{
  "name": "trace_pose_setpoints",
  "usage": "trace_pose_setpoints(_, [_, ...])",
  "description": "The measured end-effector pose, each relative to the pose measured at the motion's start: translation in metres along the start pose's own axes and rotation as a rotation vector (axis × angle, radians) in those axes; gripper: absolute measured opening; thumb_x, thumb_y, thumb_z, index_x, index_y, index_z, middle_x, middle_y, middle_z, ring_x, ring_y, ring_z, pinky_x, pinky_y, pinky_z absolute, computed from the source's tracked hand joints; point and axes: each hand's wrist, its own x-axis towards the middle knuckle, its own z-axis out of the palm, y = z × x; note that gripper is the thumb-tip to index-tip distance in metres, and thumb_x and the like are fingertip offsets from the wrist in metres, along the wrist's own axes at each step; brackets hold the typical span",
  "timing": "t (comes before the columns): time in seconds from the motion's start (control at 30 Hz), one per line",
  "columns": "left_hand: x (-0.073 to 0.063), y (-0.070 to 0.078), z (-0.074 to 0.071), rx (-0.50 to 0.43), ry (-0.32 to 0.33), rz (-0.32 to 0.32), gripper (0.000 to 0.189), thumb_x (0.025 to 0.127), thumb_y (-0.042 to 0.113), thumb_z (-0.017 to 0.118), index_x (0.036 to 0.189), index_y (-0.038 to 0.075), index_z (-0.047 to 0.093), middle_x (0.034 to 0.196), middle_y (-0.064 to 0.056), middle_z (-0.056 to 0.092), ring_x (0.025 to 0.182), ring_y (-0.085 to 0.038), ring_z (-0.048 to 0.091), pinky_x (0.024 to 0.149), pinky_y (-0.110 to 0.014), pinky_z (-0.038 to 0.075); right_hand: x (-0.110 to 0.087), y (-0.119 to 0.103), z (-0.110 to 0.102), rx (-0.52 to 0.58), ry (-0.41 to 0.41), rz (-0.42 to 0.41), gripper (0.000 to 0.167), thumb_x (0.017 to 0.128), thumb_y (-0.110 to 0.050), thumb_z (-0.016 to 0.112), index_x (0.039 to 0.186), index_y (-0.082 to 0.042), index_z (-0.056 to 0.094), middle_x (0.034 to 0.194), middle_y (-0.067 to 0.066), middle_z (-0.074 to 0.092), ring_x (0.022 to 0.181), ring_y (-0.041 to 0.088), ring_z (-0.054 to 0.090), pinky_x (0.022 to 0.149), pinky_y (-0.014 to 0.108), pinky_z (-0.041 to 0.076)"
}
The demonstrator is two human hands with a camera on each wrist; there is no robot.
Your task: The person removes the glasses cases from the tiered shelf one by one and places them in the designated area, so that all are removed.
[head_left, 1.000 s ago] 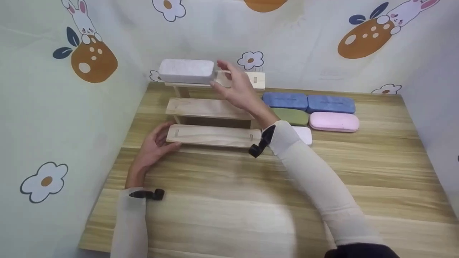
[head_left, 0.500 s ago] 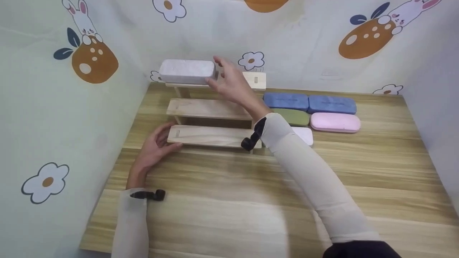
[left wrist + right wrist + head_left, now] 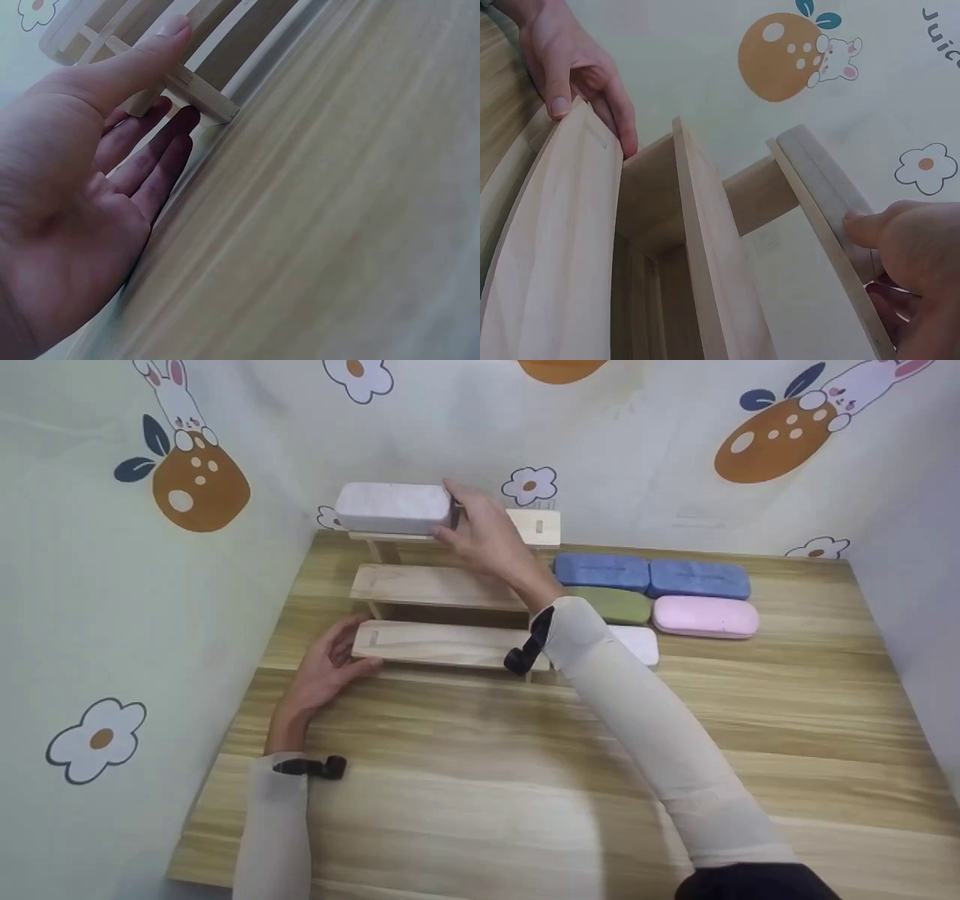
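Note:
A light grey glasses case [image 3: 394, 508] lies on the left part of the top shelf of a three-step wooden display rack [image 3: 442, 586]. My right hand [image 3: 487, 536] holds the case's right end, thumb at the front and fingers behind it. In the right wrist view the thumb presses the case [image 3: 817, 176], while part of the fingers is hidden. At the lowest step's left end, my left hand [image 3: 322, 671] steadies the rack, its thumb in front and its fingers around the side. The left wrist view shows this hand [image 3: 90, 165] close to the tabletop.
Right of the rack, two blue cases [image 3: 699, 579] lie side by side on the wood-grain table [image 3: 787, 720]. In front are a green case [image 3: 611, 605], a pink case [image 3: 706, 616] and a white case [image 3: 637, 645], partly behind my right sleeve. Patterned walls [image 3: 600, 442] enclose the table.
My right hand has moved slightly left and closed in on the grey case's right end. The left hand stays at the rack, and the case looks nearly still.

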Motion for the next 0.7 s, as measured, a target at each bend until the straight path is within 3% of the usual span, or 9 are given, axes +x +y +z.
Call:
trace_pose_setpoints(0.27, [0.0011,-0.0011,0.0000,0.020,-0.004,0.003,0.083,0.095,0.005,0.083,0.166,0.008,0.040,0.170,-0.013,0.047,0.158,-0.029,0.044,0.121,-0.016,0.043,-0.0015,-0.0012,-0.0003,0.013,0.009,0.045,0.082,0.101,-0.037,0.078,0.169,-0.015,0.037,0.166,0.006,0.051,0.152,0.018,0.048,0.130,0.026,0.037])
trace_pose_setpoints(0.5, [0.0014,-0.0011,-0.0025,0.019,0.016,-0.006,0.082,0.091,0.003,0.087,0.162,0.009,0.046,0.165,-0.013,0.053,0.155,-0.028,0.048,0.124,-0.022,0.043,-0.0033,-0.0011,0.0004,0.030,0.014,0.032,0.087,0.101,-0.036,0.079,0.169,-0.008,0.034,0.165,0.011,0.051,0.150,0.020,0.049,0.128,0.025,0.039])
trace_pose_setpoints(0.7, [0.0011,0.0002,-0.0014,0.031,0.003,-0.012,0.084,0.091,0.004,0.087,0.162,0.008,0.045,0.165,-0.014,0.053,0.155,-0.028,0.048,0.129,-0.028,0.040,-0.0052,-0.0004,0.0016,0.040,0.034,0.049,0.087,0.098,-0.036,0.082,0.168,-0.011,0.037,0.166,0.010,0.051,0.150,0.020,0.051,0.127,0.024,0.040])
